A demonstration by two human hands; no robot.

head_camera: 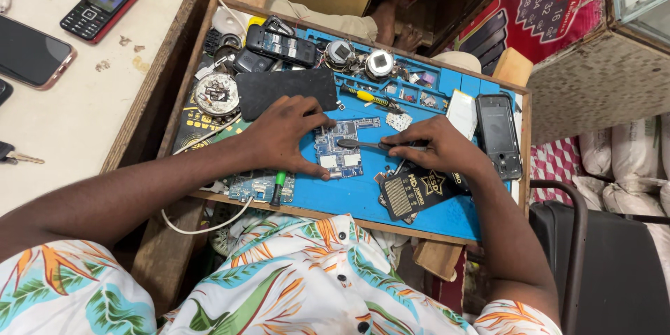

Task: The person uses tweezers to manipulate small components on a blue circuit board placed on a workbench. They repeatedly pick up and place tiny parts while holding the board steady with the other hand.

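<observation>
A blue circuit board (340,148) lies on a blue work mat (363,192) inside a shallow wooden tray. My left hand (283,132) presses down on the board's left side, thumb and fingers spread around it. My right hand (436,146) grips a dark screwdriver (363,144), its tip resting on the board's middle. A black speaker-like part (415,192) lies just below my right hand.
A black phone back cover (286,89), an open phone frame (498,132), a yellow-handled screwdriver (370,98), round parts and small boards crowd the tray. A green-tipped tool (277,187) lies at the tray's near edge. Two phones (101,5) sit on the beige counter at left.
</observation>
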